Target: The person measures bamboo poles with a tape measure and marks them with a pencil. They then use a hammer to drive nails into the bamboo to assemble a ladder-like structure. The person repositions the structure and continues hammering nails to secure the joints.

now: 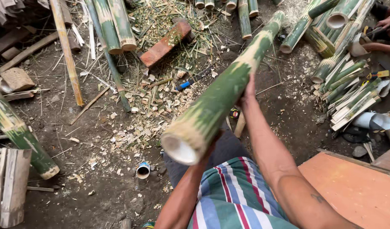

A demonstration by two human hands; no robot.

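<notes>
I judge the main risk is the long bamboo pole (222, 91) slipping or swinging: it is held raised and tilted, its far end over the chip-strewn ground, and a loose grip could drop the cut near end onto my lap or swing the far end into the stacked bamboo pieces (347, 85) at right. My right hand (248, 91) wraps the pole midway from its right side, fingers curled behind it, mostly hidden. My left hand (212, 146) sits under the near end; I cannot tell how those fingers lie
</notes>
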